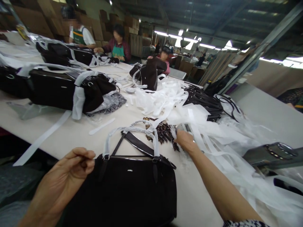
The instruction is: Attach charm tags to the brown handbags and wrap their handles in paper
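Note:
A dark handbag (pixel 132 192) stands upright in front of me, its two handles (pixel 108 143) wrapped in white film. A dark strap (pixel 137 143) lies behind its zipped top edge. My left hand (pixel 78 165) is beside the bag's upper left corner, thumb and fingers drawn together; whatever they may pinch is too small to make out. Beyond the bag's right side, my right hand (pixel 186 140) reaches to a heap of brown leopard-patterned pieces (pixel 163 130). Its fingers look curled at the heap's edge, partly hidden, and I cannot make out what is in them.
More dark handbags (pixel 56 90) with wrapped handles stand at the left. White wrapping strips (pixel 161 97) and a bundle of black straps (pixel 201 101) lie ahead to the right. A dark shiny cylinder (pixel 267 154) is at the right. Co-workers (pixel 118 47) are across the table.

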